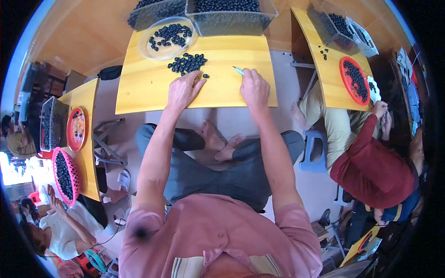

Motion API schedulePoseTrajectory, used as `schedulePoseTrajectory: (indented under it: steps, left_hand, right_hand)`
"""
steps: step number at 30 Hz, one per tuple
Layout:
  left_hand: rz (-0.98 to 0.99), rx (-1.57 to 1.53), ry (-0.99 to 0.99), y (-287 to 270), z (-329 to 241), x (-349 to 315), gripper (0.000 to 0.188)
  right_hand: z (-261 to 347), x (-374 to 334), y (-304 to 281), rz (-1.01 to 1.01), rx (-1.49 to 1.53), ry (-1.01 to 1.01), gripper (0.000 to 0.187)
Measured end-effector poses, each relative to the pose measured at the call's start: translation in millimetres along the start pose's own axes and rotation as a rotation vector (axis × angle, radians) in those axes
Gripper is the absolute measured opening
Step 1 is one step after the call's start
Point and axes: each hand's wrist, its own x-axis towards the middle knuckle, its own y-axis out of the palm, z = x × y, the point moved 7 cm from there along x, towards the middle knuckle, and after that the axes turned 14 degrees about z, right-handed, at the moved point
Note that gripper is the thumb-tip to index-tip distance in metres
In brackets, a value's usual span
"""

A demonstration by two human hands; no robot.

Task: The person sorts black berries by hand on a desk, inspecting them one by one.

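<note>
On the yellow table in front of me lies a loose pile of dark, shiny round balls, like beads or small fruit; I cannot tell which. My left hand rests at the pile's near edge, its fingers bent over the nearest balls and the thumb held apart. A single ball sits just right of those fingertips. Wrapped in my right hand, near the table's right side, is a pen-like tool with a light blue handle and a thin tip pointing up and left, touching no ball.
Behind the pile stand a round clear tub partly filled with balls and a clear bin full of them. Co-workers sit at side tables, with a red tray on the right and a pink basket on the left. A blue stool stands right.
</note>
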Motion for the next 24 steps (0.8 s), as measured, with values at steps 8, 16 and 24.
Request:
schedulePoseTrajectory:
  steps: [8, 16, 24]
  left_hand:
    - [0.011, -0.038, 0.0, 3, 6, -7, 0.032]
    - [0.016, -0.004, 0.143, 0, -3, -4, 0.027]
    - [0.006, -0.049, 0.099, 3, 2, -4, 0.026]
  right_hand:
    - [10, -5, 6, -0.018, -0.075, -0.023, 0.006]
    - [15, -1, 6, -0.01, -0.193, -0.055, 0.009]
    - [21, 1, 13, 0.079, -0.286, -0.081, 0.008]
